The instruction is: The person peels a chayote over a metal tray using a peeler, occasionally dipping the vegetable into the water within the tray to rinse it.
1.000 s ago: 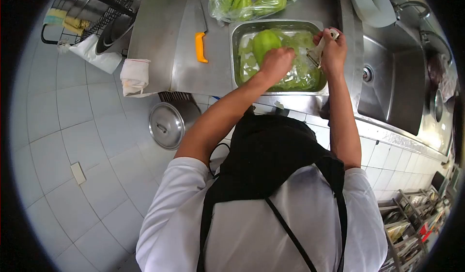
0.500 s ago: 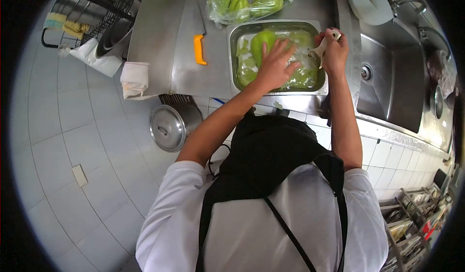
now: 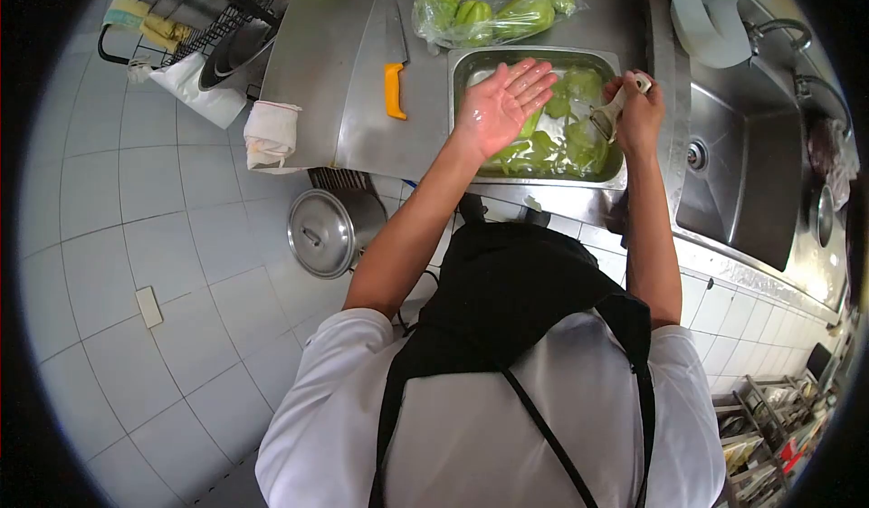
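From my remote feed, I see the right hand gripping a peeler at the three o'clock edge of a steel pan. The left hand, palm up and fingers loosely spread, hangs over its nine o'clock side. Wet green peels lie inside. Farther out, I see bagged chayotes at eleven o'clock, an orange-handled knife near ten.

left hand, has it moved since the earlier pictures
Yes. Judged against the metal tray, the left hand has shifted toward the tray's left side, and its palm now faces the camera.
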{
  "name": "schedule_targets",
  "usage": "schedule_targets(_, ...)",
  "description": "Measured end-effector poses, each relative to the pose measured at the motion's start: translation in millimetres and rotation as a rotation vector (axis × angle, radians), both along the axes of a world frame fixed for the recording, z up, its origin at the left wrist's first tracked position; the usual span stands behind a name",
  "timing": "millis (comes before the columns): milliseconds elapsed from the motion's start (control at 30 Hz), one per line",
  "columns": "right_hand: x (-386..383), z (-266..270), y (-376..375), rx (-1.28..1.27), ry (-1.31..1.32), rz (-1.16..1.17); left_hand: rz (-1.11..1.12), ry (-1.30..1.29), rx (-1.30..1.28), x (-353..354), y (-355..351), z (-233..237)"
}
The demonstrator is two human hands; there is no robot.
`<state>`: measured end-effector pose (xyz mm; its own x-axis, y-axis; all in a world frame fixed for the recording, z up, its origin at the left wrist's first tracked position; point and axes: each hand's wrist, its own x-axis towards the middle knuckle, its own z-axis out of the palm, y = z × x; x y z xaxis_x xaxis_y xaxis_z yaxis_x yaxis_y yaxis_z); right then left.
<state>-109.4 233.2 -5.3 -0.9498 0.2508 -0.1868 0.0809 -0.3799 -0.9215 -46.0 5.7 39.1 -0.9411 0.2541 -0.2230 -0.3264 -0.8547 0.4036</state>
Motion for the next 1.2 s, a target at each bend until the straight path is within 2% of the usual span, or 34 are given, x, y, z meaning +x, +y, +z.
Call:
schedule_targets(67,1.6,1.5,0.5,-0.029,0.001,-0.02,0.022,-0.015,-0.043,-0.6,0.4,-4.2)
schedule_targets(167,4.7,-2.3,3.9,-0.03,-0.004,-0.018,0.052,-0.039,-0.253,-0.4,2.5,-13.5)
schedule_targets(367,15.6,-3.1,9.2,0.013,-0.002,-0.033,0.001,-0.037,-1.019,9.4,-9.0,-30.5)
schedule_targets(467,16.9,-7.0,11.1,0.033,-0.013,-0.03,0.024,0.208,-1.915,16.0,5.0,-25.7)
schedule_targets(567,18.6,-5.9,4.4,-0.028,-0.035,-0.021,0.254,0.465,-2.235,19.0,29.9,-52.8)
schedule_targets(600,19.5,-3.7,0.9,-0.031,-0.028,-0.007,0.118,0.406,-2.226,14.9,32.1,-60.8)
schedule_targets(700,24.9,2.3,-3.8,-0.023,-0.025,0.016,0.064,0.439,-2.351,2.9,27.5,-75.5)
schedule_targets(800,26.3,3.2,-2.1,-0.004,-0.048,0.008,0.075,0.294,-2.162,-5.5,19.4,-70.7)
schedule_targets(900,29.3,4.7,-0.7,-0.038,-0.046,-0.015,0.066,0.125,-1.742,-15.1,-0.8,-76.2)
schedule_targets(933,31.3,5.9,-0.8,-0.054,-0.057,-0.013,0.087,0.118,-1.546,-14.9,-6.4,-80.2)
schedule_targets(967,31.3,7.5,-1.0,-0.069,-0.068,-0.007,0.072,0.005,-1.28,-12.4,-7.9,-85.8)
schedule_targets(1033,30.9,12.2,-2.3,-0.13,-0.105,0.022,0.055,-0.213,-0.741,3.4,1.3,-51.3)
schedule_targets(1067,29.8,14.5,-4.9,-0.178,-0.132,0.046,-0.022,-0.177,-0.539,3.2,-4.8,-64.8)
schedule_targets(1167,26.9,21.0,-19.9,-0.311,-0.18,0.161,0.006,-0.517,-0.218,12.3,6.2,-50.4)
schedule_targets(1200,26.8,22.4,-25.7,-0.354,-0.193,0.204,0.003,-0.542,-0.21,13.0,8.8,-53.6)
